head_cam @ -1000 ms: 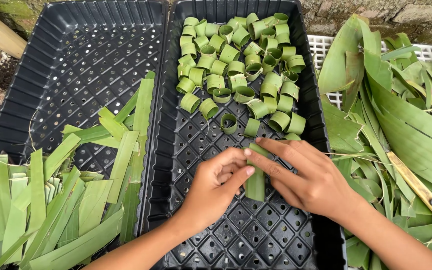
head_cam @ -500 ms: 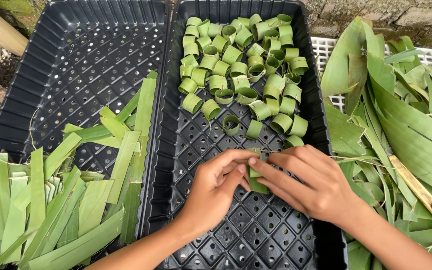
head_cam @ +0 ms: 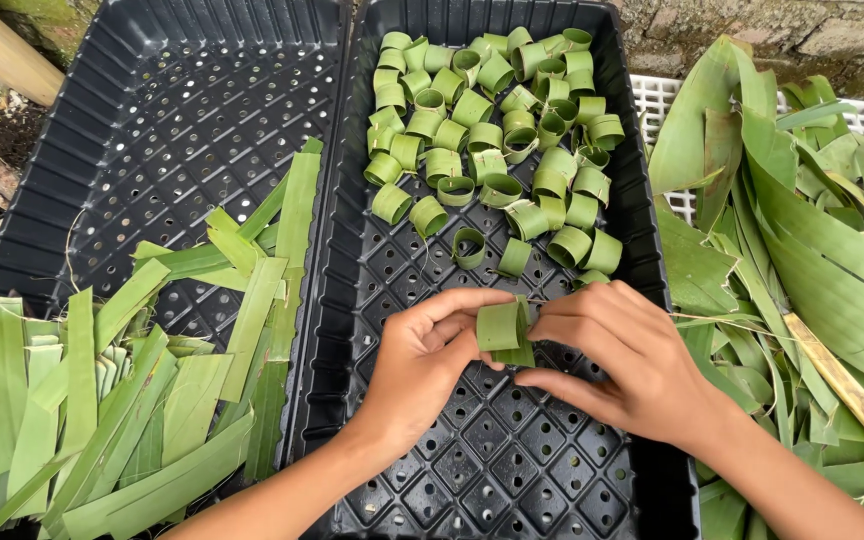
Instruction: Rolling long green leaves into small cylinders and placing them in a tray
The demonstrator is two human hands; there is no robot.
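I look down on two black perforated trays side by side. The left tray (head_cam: 152, 130) holds flat cut leaf strips (head_cam: 122, 400); the right tray (head_cam: 512, 470) holds a heap of rolled leaf rings (head_cam: 492, 130) at its far end. Long uncut leaves (head_cam: 802, 260) and a knife (head_cam: 847, 385) lie to the right. Over the right tray's near half, my left hand (head_cam: 422, 375) and right hand (head_cam: 632, 370) both pinch one half-rolled leaf strip (head_cam: 502, 328), each grip clenched on it. I judge the springy strip could uncurl if either pinch loosens, or split if squeezed.
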